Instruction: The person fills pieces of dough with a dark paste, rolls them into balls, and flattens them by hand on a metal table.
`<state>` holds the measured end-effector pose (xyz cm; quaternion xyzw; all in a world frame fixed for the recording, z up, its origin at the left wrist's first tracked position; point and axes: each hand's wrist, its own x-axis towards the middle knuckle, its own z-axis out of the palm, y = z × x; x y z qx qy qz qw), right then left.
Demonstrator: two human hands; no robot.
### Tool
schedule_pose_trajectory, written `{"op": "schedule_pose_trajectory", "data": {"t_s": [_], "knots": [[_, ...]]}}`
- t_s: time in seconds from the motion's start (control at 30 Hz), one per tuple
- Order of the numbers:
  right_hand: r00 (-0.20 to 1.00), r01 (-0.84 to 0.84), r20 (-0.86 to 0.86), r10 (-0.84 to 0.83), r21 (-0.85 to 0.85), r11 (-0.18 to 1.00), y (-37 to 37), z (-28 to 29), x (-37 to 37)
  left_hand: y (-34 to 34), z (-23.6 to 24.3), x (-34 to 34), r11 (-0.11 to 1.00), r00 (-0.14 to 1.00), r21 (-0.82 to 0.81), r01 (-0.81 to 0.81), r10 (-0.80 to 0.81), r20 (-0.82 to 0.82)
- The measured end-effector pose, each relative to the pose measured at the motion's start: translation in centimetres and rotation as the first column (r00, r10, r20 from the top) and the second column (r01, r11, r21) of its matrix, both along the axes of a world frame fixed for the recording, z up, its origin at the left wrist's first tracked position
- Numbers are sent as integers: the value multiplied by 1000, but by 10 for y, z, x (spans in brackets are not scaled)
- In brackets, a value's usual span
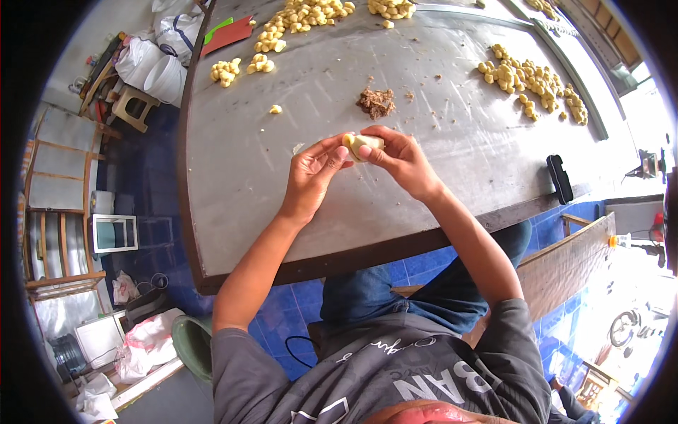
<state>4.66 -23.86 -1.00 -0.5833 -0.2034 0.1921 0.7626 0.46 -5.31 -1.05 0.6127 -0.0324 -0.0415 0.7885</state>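
Between my two hands, above the near part of the metal-topped table (233,184), is a small piece of pale yellow dough (369,143). My left hand (318,169) pinches its left side with thumb and fingers. On the other side, my right hand (401,157) grips it, the thumb pressed across its front. Just beyond my hands lies a crumbly heap of brown filling (376,103). One small dough lump (275,109) sits apart to the left. What the dough holds inside is hidden by my fingers.
Piles of small dough pieces lie at the far left (289,21) and on the right (537,85). A red sheet (227,34) rests near the far left edge. A black case-like object (559,179) stands at the right edge. A wooden bench (572,261) is beyond.
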Motion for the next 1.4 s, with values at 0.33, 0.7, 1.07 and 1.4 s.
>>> {"op": "schedule_pose_trajectory", "data": {"t_s": [0.33, 0.7, 1.07, 1.4], "knots": [[982, 5, -189, 19, 122, 993, 10, -10, -2, -4, -2, -7, 823, 894, 471, -318, 96, 437], [898, 110, -436, 50, 334, 936, -2, -12, 2, -22, 13, -18, 114, 741, 812, -572, -352, 572], [938, 165, -346, 10, 472, 866, 4, -12, 4, -17, -12, -16, 702, 869, 677, -219, -175, 463], [934, 273, -325, -147, 387, 881, 24, -4, -10, -31, -10, -19, 709, 851, 674, -209, -208, 482]]}}
